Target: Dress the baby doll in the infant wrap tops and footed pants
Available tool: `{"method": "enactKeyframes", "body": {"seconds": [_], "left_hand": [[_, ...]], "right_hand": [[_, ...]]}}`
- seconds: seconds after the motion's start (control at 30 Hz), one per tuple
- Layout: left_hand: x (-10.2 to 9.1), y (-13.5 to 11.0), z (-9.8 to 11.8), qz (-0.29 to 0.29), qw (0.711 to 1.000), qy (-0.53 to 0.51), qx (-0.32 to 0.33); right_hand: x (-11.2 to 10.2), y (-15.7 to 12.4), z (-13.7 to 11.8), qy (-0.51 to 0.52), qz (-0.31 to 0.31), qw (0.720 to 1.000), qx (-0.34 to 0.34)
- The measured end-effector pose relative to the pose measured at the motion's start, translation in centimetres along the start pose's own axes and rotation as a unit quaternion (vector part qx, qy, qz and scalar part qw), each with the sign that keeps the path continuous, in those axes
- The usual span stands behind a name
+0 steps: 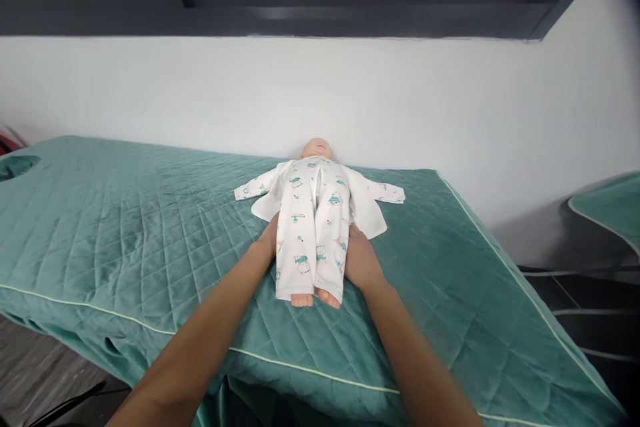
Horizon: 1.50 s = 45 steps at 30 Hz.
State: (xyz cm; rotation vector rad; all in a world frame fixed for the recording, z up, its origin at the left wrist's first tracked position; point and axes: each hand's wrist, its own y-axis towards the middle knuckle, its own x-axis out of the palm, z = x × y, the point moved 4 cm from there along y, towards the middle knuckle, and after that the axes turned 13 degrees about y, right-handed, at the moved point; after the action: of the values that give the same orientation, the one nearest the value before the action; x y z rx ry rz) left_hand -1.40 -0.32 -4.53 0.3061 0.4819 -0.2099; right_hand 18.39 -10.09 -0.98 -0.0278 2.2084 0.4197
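A baby doll (317, 146) lies on its back on a green quilted bed cover, its head close to the wall. It has on an open white top (369, 203) with the sleeves spread out to both sides. White printed baby pants (297, 233) cover the doll's front up to near its chin, and its bare feet (302, 300) poke out of the cuffs. My left hand (271, 235) grips the pants at their left side. At the opposite side my right hand (361, 257) has hold of them too. The fingers of both hands are mostly hidden behind the cloth.
The green quilted cover (150, 227) drapes over the bed's front edge, with a face hole (19, 167) at far left. Behind stands a white wall (225, 93) below a dark window frame (300, 13). Another green padded piece (613, 207) is at right.
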Motion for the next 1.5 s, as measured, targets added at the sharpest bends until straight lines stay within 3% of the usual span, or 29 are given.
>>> {"method": "enactKeyframes", "body": {"seconds": [0.17, 0.27, 0.4, 0.53, 0.67, 0.77, 0.83, 0.9, 1.0, 1.1, 1.23, 1.4, 1.5], "left_hand": [[-1.3, -1.7, 0.8, 0.014, 0.998, 0.056, 0.01], [-2.3, -3.5, 1.7, 0.007, 0.991, 0.125, 0.053], [-2.8, -5.7, 2.3, -0.034, 0.946, 0.293, 0.135], [-2.9, -6.6, 1.7, -0.038, 0.928, 0.347, 0.127], [-3.3, -6.3, 1.2, -0.001, 0.941, 0.322, 0.105], [-4.1, -5.6, 0.6, 0.055, 0.955, 0.278, 0.089], [-5.2, -4.9, -0.1, 0.132, 0.954, 0.266, 0.045], [-6.3, -4.2, -1.1, 0.203, 0.937, 0.282, -0.03], [-7.2, -2.8, -2.3, 0.227, 0.905, 0.332, -0.137], [-7.5, -1.6, -2.9, 0.219, 0.887, 0.368, -0.174], [-7.9, -0.9, -3.5, 0.223, 0.889, 0.357, -0.179], [-8.8, -1.7, -3.8, 0.273, 0.919, 0.197, -0.204], [-8.7, -1.9, -3.3, 0.287, 0.934, 0.106, -0.185]], "right_hand": [[0.2, 0.1, 0.1, -0.018, -0.006, 1.0, -0.022], [0.2, 0.1, 0.1, -0.021, -0.005, 0.999, -0.036], [0.1, 0.1, 0.2, -0.026, -0.013, 0.999, -0.018], [-0.2, 0.0, 0.4, -0.01, -0.004, 1.0, 0.014], [-0.4, -0.1, 0.7, 0.042, 0.028, 0.998, 0.029], [-0.8, 0.1, 1.7, 0.114, 0.091, 0.988, 0.049], [-1.4, 0.3, 2.7, 0.152, 0.163, 0.973, 0.053], [-2.4, 0.5, 4.0, 0.141, 0.245, 0.957, 0.059], [-3.9, 0.9, 6.6, 0.072, 0.33, 0.936, 0.094], [-4.6, 2.0, 9.6, 0.067, 0.301, 0.936, 0.171], [-5.0, 3.7, 12.3, 0.093, 0.23, 0.941, 0.228], [-5.2, 4.7, 12.1, 0.068, 0.153, 0.956, 0.243], [-5.0, 4.8, 11.1, 0.039, 0.08, 0.971, 0.222]]}}
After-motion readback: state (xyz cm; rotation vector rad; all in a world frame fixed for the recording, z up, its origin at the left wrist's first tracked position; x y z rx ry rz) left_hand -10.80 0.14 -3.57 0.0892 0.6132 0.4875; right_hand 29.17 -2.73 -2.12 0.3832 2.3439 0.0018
